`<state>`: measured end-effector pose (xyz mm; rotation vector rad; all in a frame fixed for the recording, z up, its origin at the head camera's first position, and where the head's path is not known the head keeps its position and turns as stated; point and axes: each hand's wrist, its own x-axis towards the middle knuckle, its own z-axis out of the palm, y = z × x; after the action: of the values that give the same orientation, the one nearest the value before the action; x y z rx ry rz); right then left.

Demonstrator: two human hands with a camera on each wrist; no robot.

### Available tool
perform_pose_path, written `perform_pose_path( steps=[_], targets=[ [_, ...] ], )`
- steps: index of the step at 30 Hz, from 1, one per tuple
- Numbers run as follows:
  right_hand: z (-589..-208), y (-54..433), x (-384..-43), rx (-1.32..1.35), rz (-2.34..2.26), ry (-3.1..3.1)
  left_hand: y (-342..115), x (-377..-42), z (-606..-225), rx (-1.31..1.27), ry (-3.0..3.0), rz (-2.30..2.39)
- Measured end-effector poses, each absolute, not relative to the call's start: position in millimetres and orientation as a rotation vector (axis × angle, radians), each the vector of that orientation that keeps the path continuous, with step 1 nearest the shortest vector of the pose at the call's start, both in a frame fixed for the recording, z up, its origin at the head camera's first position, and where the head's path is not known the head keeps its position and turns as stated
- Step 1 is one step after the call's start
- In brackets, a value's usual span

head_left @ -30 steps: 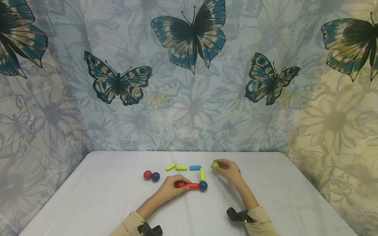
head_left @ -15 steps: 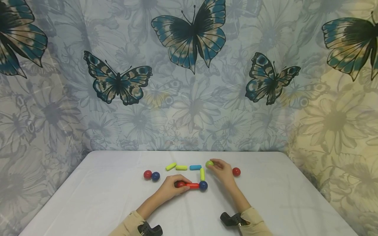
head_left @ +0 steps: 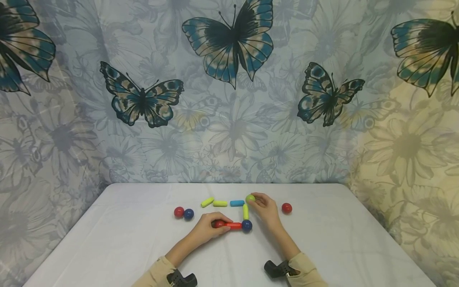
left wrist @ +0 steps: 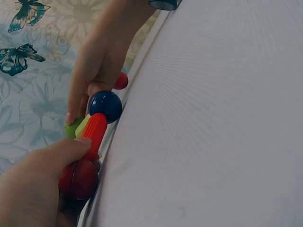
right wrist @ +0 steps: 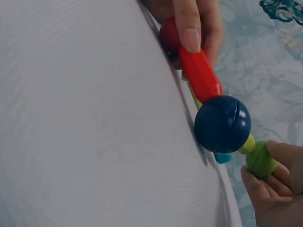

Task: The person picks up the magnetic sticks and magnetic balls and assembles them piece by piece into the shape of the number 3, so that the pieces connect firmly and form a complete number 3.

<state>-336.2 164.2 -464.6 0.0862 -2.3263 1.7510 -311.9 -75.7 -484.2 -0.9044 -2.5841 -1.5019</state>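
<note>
Over the near part of a white-clothed table (head_left: 107, 251), beige sleeves (head_left: 157, 272) and black wrist straps (head_left: 183, 279) frame two bare hands. The left hand (head_left: 208, 229) grips a glossy, seamed red ball (left wrist: 79, 180), its thumb laid on the ridged red rod (right wrist: 200, 74) that adjoins the ball. At the rod's other end sits a shiny navy ball (right wrist: 221, 125) with a fine seam round it, and from there a slim yellow-green rod (head_left: 245, 212) points away from the person. To the left, a smooth red sphere (head_left: 179, 212) and a dark blue sphere (head_left: 188, 214) lie side by side; a lone red sphere (head_left: 287, 208) rests beyond the right hand (head_left: 266, 210). Farther back, a light-blue bar (head_left: 237, 203) and two lime bars (head_left: 220, 203) form a row, the leftmost slanted. Thumb and fingers of the right hand pinch a lime-green ball (head_left: 250, 198) at the yellow-green rod's far end; whether these touch, I cannot tell. Behind hangs a backdrop (head_left: 236, 147) printed with pale flowers and teal-and-black butterflies (head_left: 234, 42).
</note>
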Motion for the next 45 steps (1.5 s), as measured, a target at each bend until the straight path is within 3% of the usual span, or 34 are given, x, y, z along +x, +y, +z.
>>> perform_pose_path(
  steps=[45],
  targets=[
    [-469.7,159.3,-330.6,0.158,1.612,-2.421,-74.5,-309.7,-484.1,-0.964,-2.563,-1.489]
  ],
)
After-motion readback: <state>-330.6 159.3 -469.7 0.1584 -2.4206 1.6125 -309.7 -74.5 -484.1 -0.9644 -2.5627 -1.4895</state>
